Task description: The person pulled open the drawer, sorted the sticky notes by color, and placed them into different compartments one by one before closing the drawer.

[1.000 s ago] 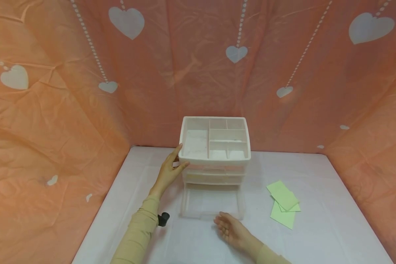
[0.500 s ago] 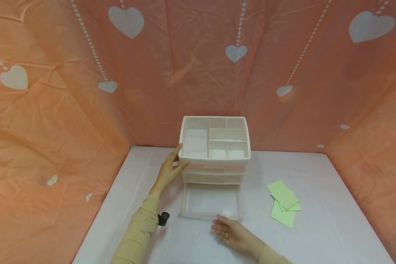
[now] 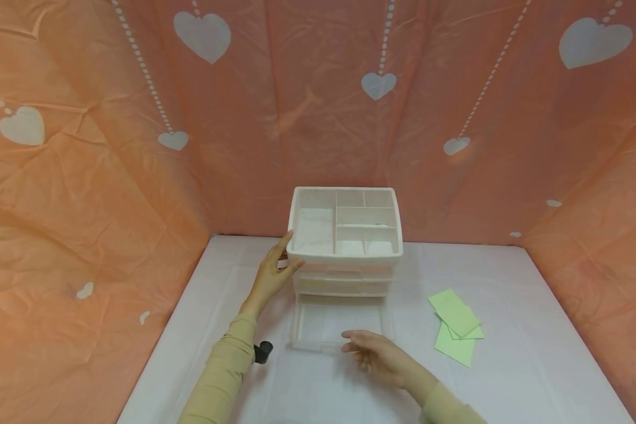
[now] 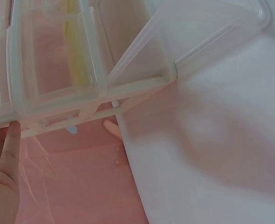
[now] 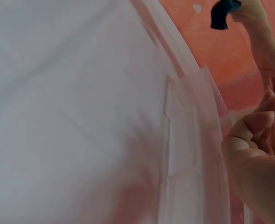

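A white plastic drawer organizer (image 3: 344, 255) with a divided top tray stands at the back of the table. Its bottom clear drawer (image 3: 318, 346) is pulled out toward the front, with the bare drawer floor showing. My left hand (image 3: 269, 280) rests on the organizer's left front corner, thumb at the front and extended fingers along the side. In the left wrist view the thumb (image 4: 10, 151) touches the frame's edge. My right hand (image 3: 378, 356) hovers by the front right part of the drawer, fingers loosely bent, holding nothing. Something yellow (image 4: 76, 51) shows inside a closed upper drawer.
Several light green paper slips (image 3: 456, 321) lie overlapping on the white table (image 3: 509, 306), right of the organizer. A black device (image 3: 263, 351) sticks out by my left forearm. Orange cloth with hearts (image 3: 318, 118) encloses the back and sides.
My right hand first drew slightly toward me, then rose forward over the drawer's front edge. My left hand, the organizer and the green slips have stayed in place.
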Available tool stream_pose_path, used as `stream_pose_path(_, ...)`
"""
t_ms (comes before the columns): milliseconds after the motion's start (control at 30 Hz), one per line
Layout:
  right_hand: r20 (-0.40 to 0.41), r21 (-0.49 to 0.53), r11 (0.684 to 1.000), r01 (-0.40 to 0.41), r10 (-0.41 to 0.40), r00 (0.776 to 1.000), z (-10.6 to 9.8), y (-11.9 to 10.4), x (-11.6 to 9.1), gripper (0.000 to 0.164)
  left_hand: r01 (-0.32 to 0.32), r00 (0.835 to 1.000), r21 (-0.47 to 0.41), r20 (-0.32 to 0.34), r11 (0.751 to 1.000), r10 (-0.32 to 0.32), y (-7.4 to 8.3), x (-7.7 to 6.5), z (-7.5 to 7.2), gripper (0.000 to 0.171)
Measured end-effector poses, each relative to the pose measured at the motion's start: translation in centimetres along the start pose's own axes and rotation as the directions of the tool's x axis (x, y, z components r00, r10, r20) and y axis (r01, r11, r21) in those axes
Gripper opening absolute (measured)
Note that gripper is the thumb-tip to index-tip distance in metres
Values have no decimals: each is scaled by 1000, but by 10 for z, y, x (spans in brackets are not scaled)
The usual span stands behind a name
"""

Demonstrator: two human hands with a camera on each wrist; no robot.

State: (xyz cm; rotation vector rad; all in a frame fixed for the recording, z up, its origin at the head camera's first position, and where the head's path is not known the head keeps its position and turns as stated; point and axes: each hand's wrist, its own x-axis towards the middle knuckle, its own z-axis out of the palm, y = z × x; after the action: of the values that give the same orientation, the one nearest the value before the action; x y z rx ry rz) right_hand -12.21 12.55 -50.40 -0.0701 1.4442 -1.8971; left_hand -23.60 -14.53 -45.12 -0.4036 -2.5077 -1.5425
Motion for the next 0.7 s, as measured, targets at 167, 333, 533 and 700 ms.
stream_pose_path(167,-39,-15,999,48,-49,998,-12,-17,-7,50,-2,1000,-4,-2,1000,2,0,0,0,69)
stream_pose_path(333,-100,1,996,94,-94,991,-29,-29,-13,41,2,1000,-18,-5,1000,-2,1,0,0,69)
stream_pose_path(533,-203,14,990,142,-137,970,-53,-38,-20,26,7,1000,-11,-1,1000,-7,1,0,0,69)
stream_pose_path(700,-299,-3,989,151,-145,943,-73,-44,-28,22,3,1000,-12,-1,1000,-3,0,-1,0,69)
